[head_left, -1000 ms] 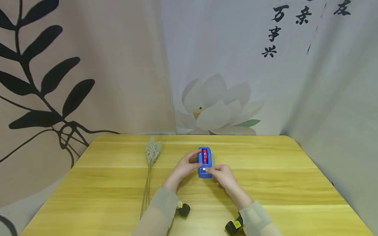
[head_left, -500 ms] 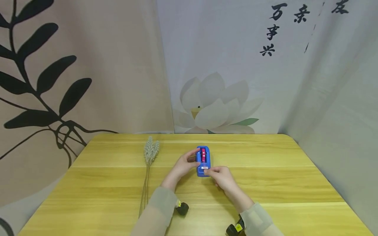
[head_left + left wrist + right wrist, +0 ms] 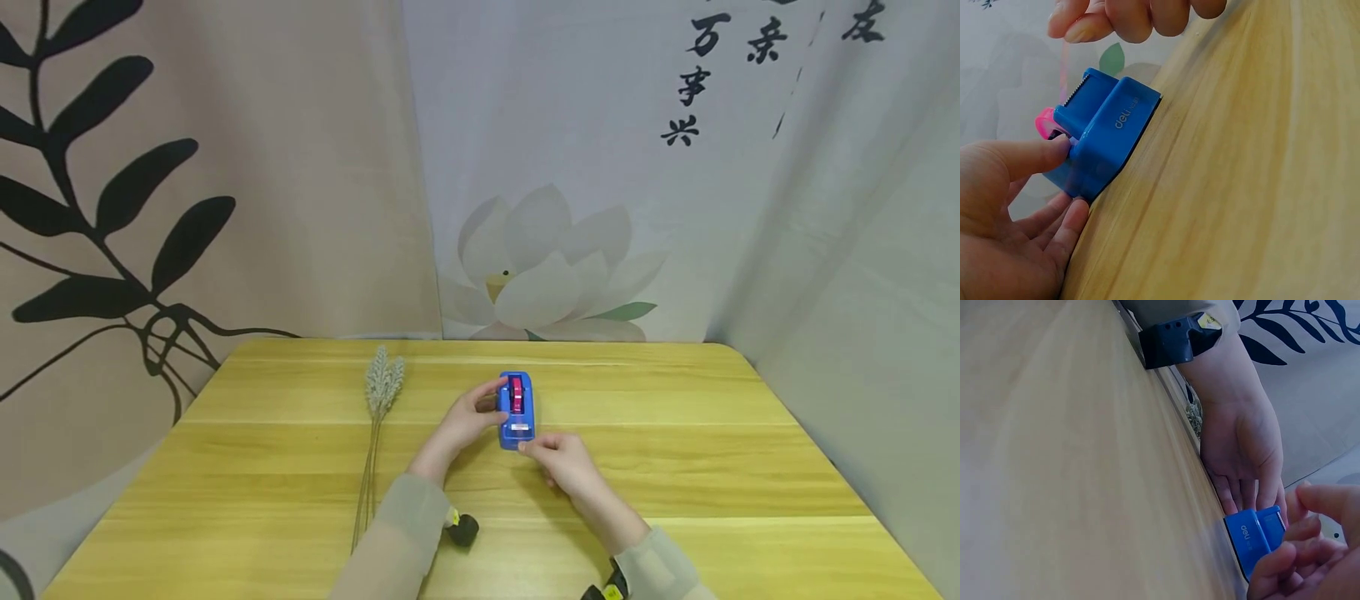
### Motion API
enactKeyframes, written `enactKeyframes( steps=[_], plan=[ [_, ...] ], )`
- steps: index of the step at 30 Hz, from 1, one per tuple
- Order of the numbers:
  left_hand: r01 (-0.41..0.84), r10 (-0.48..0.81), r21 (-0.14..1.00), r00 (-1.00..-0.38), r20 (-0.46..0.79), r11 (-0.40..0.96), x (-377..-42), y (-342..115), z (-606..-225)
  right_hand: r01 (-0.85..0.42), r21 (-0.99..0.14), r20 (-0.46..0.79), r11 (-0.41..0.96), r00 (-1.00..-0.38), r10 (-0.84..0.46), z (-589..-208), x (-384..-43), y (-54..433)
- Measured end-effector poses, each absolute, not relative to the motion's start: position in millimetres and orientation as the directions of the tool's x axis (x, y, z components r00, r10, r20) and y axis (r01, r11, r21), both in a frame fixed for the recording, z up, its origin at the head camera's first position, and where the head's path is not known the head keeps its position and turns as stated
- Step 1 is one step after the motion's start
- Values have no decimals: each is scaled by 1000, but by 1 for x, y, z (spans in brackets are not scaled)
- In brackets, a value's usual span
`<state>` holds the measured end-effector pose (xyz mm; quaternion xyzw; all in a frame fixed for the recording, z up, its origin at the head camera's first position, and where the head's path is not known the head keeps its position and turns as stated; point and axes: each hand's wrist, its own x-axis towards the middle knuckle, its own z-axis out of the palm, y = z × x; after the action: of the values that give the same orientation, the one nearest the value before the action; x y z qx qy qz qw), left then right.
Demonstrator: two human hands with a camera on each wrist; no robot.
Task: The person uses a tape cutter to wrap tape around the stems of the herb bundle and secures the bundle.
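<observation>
A blue tape dispenser (image 3: 528, 417) with a pink roll (image 3: 517, 395) stands on the wooden table. My left hand (image 3: 463, 423) grips its left side, thumb and fingers spread along the body. In the left wrist view, a thin pinkish strip of tape (image 3: 1064, 72) runs up from the roll, past the serrated cutter (image 3: 1076, 89), to my other hand. The right hand (image 3: 567, 463) pinches the end of that strip between thumb and index finger, just off the dispenser's near end. In the right wrist view, the right fingers partly hide the dispenser (image 3: 1249, 540).
A bundle of dried grass stalks (image 3: 386, 387) lies on the table (image 3: 712, 450) left of my left hand. Black wrist cameras (image 3: 463, 531) sit at both cuffs. Printed curtains (image 3: 337, 167) hang behind the table.
My right hand has drawn back slightly towards me from the cutter end of the dispenser, its fingertips still pinched. The left hand and dispenser have stayed in place.
</observation>
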<state>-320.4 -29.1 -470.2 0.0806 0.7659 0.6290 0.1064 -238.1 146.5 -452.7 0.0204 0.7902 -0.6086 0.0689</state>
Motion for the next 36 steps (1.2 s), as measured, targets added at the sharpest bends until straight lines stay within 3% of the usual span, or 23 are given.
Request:
enactKeyframes(
  steps=[19,36],
  plan=[
    [13,260,975,-965,-46,221,-322,-33,-471,206,-967,-225,150,-967,-121,-454,-225,148],
    [9,260,974,-964,-52,228,-321,-30,-472,177,-971,-206,158,-960,-189,-451,-205,154]
  ],
)
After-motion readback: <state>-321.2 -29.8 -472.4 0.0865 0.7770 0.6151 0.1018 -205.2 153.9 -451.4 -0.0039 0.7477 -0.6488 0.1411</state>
